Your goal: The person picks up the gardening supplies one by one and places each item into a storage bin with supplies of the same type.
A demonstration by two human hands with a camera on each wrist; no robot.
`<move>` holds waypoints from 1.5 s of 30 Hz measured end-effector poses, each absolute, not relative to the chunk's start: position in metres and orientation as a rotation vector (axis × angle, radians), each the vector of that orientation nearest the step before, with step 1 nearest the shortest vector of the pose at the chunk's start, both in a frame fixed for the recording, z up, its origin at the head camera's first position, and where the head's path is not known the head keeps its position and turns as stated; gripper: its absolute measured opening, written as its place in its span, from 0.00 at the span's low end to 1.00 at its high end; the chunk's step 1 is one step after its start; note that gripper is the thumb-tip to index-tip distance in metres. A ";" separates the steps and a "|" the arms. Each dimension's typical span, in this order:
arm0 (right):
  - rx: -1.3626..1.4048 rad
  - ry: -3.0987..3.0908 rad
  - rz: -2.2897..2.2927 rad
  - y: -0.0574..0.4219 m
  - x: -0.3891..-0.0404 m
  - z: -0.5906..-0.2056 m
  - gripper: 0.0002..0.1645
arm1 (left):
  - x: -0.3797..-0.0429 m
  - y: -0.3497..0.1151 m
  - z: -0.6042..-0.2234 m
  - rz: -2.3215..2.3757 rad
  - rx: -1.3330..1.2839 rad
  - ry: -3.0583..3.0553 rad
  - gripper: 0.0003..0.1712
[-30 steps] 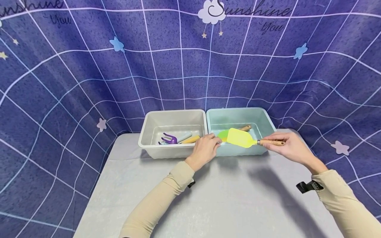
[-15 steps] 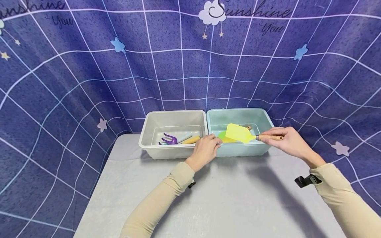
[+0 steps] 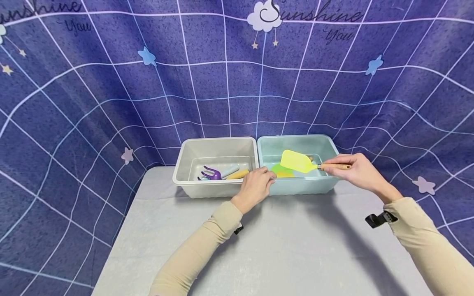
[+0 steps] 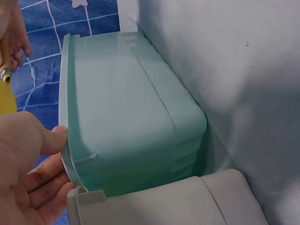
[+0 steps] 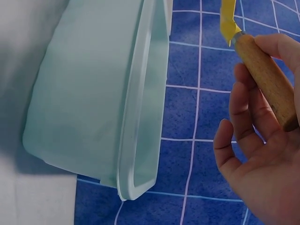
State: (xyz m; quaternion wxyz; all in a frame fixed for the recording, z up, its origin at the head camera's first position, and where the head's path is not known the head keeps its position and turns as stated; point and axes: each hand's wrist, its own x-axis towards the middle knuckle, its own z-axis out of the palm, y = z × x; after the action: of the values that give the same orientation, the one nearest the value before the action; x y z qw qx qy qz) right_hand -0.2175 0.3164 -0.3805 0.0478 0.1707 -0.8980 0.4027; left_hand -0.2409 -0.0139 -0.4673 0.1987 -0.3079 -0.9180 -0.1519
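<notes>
My right hand (image 3: 357,170) holds a small yellow spade (image 3: 295,161) by its wooden handle (image 5: 263,77), thumb on one side and fingers on the other. The spade's flat blade hangs over the teal bin (image 3: 303,187) and points left. With its thumb outside the rim and fingers inside, my left hand (image 3: 254,185) pinches the teal bin's near-left corner, as the left wrist view shows. A green and yellow piece (image 3: 281,169) lies in that bin, partly hidden by the blade. Behind the blade, the tip of another wooden handle peeks out.
Left of the teal bin, rim to rim, stands a grey bin (image 3: 211,190). It contains a purple hand rake (image 3: 212,174), a pale blue handle (image 3: 230,170) and a yellow handle (image 3: 238,174). A blue patterned curtain (image 3: 237,82) hangs behind the grey-white table (image 3: 281,246).
My right hand has moved the spade up and slightly left, farther over the teal bin. The left hand keeps its place at the rim.
</notes>
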 end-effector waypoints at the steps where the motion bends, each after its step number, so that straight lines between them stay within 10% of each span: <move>1: 0.519 -2.746 1.228 0.316 -0.219 -0.380 0.12 | -0.241 -0.014 -0.467 -0.422 -0.858 -2.573 0.06; 45: 0.485 -2.834 1.172 0.312 -0.264 -0.377 0.13 | -0.241 -0.014 -0.467 -0.409 -0.865 -2.573 0.07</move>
State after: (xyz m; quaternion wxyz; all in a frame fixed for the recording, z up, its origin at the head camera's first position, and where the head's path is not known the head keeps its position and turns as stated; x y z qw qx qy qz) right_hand -0.2640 0.3122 -0.3771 0.0185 0.1563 -0.9126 0.3774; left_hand -0.2410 -0.0141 -0.4665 0.1967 -0.3090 -0.9190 -0.1459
